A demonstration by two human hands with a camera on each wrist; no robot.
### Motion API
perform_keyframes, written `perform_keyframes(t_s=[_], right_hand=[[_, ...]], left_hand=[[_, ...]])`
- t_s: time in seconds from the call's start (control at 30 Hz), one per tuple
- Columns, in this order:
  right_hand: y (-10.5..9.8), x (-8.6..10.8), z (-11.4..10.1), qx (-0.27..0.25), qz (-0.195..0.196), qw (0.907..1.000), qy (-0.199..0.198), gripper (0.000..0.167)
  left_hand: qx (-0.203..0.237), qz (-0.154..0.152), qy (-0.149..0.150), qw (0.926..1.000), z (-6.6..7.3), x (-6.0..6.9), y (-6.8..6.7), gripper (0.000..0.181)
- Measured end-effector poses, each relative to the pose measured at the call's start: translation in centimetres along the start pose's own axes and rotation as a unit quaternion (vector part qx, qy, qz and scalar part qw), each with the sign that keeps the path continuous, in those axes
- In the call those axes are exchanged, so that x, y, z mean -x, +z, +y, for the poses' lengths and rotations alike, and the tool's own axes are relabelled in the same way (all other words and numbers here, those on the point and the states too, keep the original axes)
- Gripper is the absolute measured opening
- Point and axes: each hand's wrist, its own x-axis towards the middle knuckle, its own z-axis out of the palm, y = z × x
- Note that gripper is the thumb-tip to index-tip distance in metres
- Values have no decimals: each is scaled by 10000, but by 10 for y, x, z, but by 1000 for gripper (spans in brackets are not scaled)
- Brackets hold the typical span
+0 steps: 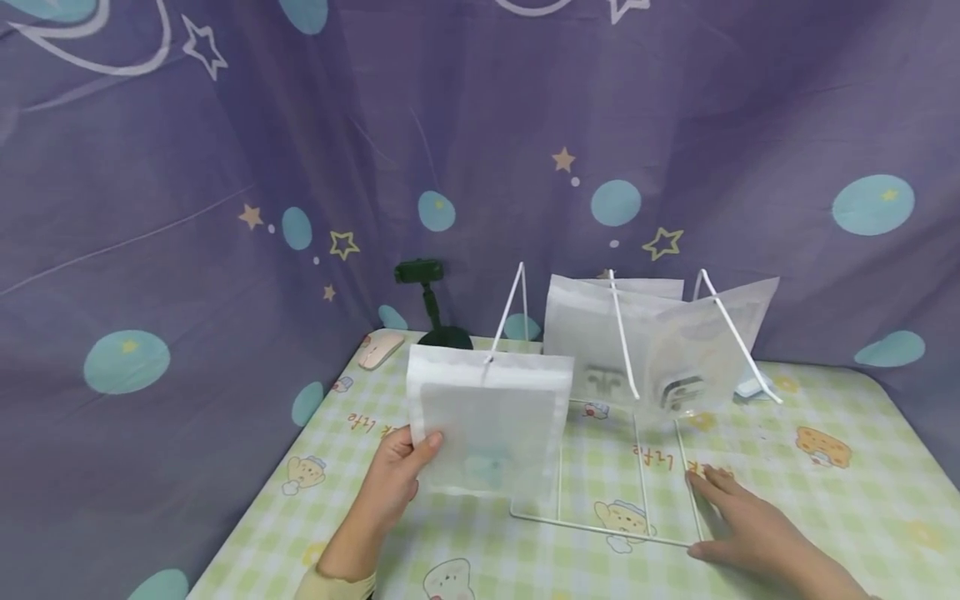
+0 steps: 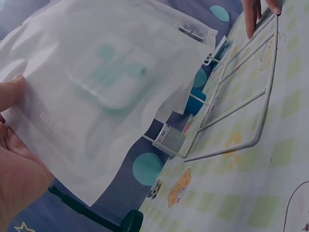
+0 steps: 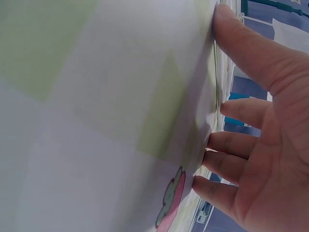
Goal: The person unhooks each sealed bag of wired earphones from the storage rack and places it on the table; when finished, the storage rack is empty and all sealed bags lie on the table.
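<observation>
My left hand (image 1: 397, 462) pinches the left edge of a frosted white zip bag (image 1: 491, 425), thumb in front. Through the bag, in the left wrist view, a pale case with a green print (image 2: 116, 72) shows. The bag's top edge meets the left prong of a white wire rack (image 1: 600, 529) at a small hole. Toward the rack's front right corner, my right hand (image 1: 750, 529) touches the base wire and tabletop with extended fingers. Similar frosted bags (image 1: 600, 342) with dark-marked contents hang on the rack's other prongs.
A pink computer mouse (image 1: 381, 349) and a dark green stand (image 1: 431, 304) are at the table's back left. Behind the right prong lies a light blue item (image 1: 752, 386), partly hidden. A checked cloth (image 1: 847, 517) covers the table, and a purple curtain (image 1: 480, 108) hangs behind.
</observation>
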Motion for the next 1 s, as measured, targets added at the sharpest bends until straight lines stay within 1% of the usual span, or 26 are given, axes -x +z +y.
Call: perform_keyframes(t_s=[0.1,0.33,0.43,0.63,0.8,0.87,1.0], right_hand=[[0,1,0,13,-12,10000,32,102],[3,2,3,43,76,10000,-26,102],[3,3,3,49,94,9999,-49,102],[2,1,2,85,133,9998,-87,102],[2,1,3,59,165,9998,-92,103],[3,1,3,47,155,9998,-99,103],[4,1,3,35,129,9999,-85,103]], left_hand=[[-100,40,-40,9999,3,3,0,31],[-336,83,146,9993,9,9,-2,32],[-366,124,155,9991,12,10,-1,33],[-236,150,226,9994,16,11,0,34],[-255,202,286,9991,18,13,2,36],[-241,187,391,9988,19,15,1,36],[-26,95,652,9978,21,16,-5,37]])
